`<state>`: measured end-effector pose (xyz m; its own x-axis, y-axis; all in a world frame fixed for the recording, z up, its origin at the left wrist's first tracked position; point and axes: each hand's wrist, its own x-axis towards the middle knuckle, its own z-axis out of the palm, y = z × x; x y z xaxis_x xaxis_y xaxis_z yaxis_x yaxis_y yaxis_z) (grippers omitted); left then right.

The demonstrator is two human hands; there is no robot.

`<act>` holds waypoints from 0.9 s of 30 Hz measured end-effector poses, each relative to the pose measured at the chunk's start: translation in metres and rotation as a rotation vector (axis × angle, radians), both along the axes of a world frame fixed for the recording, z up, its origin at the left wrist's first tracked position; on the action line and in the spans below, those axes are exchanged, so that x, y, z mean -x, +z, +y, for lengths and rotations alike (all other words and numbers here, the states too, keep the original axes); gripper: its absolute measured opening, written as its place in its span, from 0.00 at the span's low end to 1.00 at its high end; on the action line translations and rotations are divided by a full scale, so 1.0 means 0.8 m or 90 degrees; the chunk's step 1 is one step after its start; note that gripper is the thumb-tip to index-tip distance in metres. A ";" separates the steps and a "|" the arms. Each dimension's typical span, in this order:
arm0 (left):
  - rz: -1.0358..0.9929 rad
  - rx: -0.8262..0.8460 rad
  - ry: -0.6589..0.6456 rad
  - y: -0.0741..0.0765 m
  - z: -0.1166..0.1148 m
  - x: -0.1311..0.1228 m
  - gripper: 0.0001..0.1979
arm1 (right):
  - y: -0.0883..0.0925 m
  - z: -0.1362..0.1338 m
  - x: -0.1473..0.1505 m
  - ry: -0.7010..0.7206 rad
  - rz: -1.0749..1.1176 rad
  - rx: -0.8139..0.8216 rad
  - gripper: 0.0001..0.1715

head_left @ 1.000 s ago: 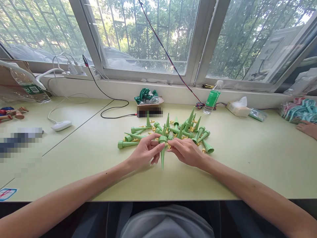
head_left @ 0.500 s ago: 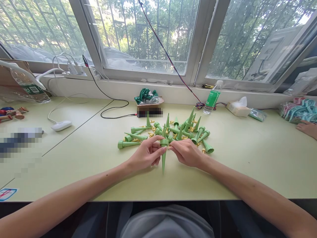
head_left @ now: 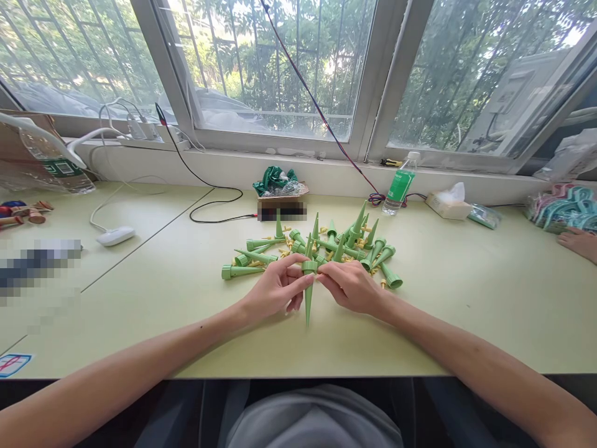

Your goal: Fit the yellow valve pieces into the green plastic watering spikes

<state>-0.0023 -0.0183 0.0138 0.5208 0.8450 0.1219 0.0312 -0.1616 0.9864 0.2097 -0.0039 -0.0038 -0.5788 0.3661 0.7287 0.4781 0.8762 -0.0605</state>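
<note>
My left hand pinches a green plant watering spike by its ribbed collar, with the tip pointing down over the table. Against the right side of that collar, my right hand has its thumb and index finger pressed together. Whatever lies between those fingertips is hidden or too small to make out. Just beyond both hands spreads a loose pile of green watering spikes, some lying and some standing tip up. Small yellow valve pieces are scattered among them.
Behind the pile stand a small box with green wrapping and a water bottle. A tissue box is to the right. Another person's hand rests at the far right by teal and pink items. A white mouse-like device lies left.
My right fingers have shifted very slightly at the spike's collar. My left hand and the spike stay nearly in place.
</note>
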 end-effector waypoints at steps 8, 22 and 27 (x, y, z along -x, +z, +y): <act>-0.007 0.031 0.015 0.004 0.004 0.002 0.16 | -0.006 0.001 0.001 -0.031 0.024 -0.029 0.07; -0.030 0.096 0.031 -0.004 0.010 0.003 0.19 | 0.002 0.002 -0.002 -0.038 -0.053 -0.093 0.08; 0.001 0.045 0.028 0.000 0.006 0.003 0.18 | 0.002 0.003 -0.002 -0.028 -0.032 -0.100 0.08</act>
